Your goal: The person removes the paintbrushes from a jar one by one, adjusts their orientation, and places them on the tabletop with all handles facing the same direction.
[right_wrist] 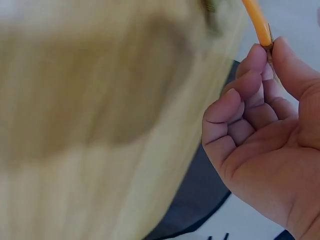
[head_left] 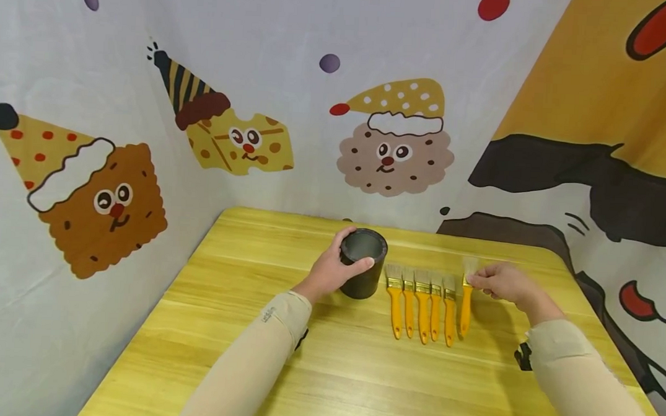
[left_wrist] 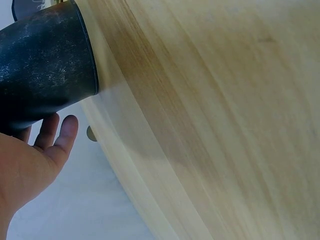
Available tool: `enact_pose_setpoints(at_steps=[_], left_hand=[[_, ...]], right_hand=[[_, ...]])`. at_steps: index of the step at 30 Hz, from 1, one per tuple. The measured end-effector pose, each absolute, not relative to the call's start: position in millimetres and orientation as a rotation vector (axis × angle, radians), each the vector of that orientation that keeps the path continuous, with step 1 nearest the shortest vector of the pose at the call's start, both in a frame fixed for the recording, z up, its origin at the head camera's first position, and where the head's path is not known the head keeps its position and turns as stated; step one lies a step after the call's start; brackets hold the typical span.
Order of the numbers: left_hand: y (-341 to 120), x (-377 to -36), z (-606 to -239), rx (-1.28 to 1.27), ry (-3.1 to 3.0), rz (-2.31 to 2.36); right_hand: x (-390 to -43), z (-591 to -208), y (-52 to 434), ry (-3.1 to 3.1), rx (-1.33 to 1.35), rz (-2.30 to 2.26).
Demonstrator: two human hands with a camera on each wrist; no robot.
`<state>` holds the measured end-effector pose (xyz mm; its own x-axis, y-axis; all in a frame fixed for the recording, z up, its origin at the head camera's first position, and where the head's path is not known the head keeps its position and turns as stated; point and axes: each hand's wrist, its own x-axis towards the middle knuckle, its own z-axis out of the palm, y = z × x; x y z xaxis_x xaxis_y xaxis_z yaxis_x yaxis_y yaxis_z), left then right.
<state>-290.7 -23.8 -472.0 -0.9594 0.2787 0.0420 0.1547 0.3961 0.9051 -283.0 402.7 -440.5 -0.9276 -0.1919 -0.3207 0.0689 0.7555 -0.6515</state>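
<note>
A black cylindrical cup [head_left: 363, 261] stands upright on the yellow wooden table [head_left: 238, 328]; my left hand [head_left: 334, 270] grips its side, fingers curled around the rim. In the left wrist view the cup [left_wrist: 45, 65] fills the upper left above my palm [left_wrist: 25, 165]. Right of the cup lie several yellow-handled paintbrushes [head_left: 420, 302] in a row, bristles pointing away. My right hand [head_left: 497, 280] pinches the rightmost brush [head_left: 466, 301] at its ferrule. The right wrist view shows my fingertips [right_wrist: 255, 60] closed on the orange handle [right_wrist: 257, 22].
Cartoon-printed fabric walls [head_left: 326, 108] enclose the table on the left, back and right. The table's rounded far corners lie close behind the cup and brushes. A dark clip [head_left: 523, 356] shows at my right sleeve.
</note>
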Motion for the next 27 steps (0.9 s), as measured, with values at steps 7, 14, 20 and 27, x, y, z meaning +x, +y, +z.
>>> enact_pose_setpoints(at_steps=[7, 14, 20, 27], left_hand=[[-23, -291, -471, 0.407, 2.523, 1.615], [-22, -293, -471, 0.404, 2.525, 1.625], [-23, -294, -473, 0.407, 2.534, 1.625], [-22, -293, -476, 0.400, 2.529, 1.634]], right_hand=[[-283, -466, 409, 2.554, -0.026, -0.924], [-281, -473, 412, 2.518, 0.049, -0.952], [-286, -477, 410, 2.520, 0.046, -0.874], [-285, -480, 409, 2.523, 0.082, -0.855]])
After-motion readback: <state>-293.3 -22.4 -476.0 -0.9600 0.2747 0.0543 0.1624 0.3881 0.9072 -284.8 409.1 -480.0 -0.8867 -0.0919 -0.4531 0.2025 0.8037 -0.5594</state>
